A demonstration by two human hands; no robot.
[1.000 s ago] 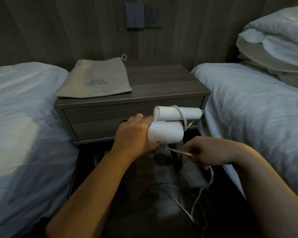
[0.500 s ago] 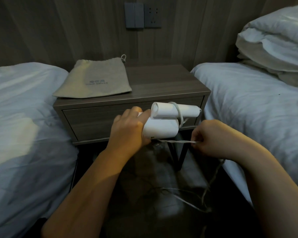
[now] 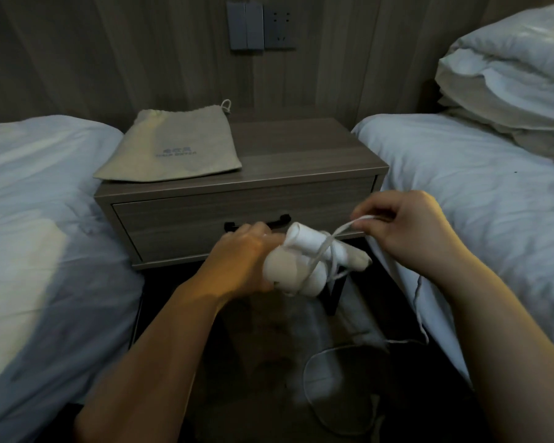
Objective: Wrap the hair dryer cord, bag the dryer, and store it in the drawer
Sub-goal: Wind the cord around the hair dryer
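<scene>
The left hand (image 3: pixel 242 260) grips one end of the folded white plastic hair dryer (image 3: pixel 304 263), held in the air in front of the closed wooden drawer (image 3: pixel 186 228). The right hand (image 3: pixel 406 228) pinches the thin white cord (image 3: pixel 343 230), which loops round the dryer and trails to the floor. A beige cloth drawstring bag (image 3: pixel 173 148) lies flat on the grey-brown wooden nightstand (image 3: pixel 301 155) between two white beds (image 3: pixel 461 187).

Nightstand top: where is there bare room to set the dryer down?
The right half of the nightstand, between the cloth bag and the right bed, is bare. The bag covers the left half.
</scene>
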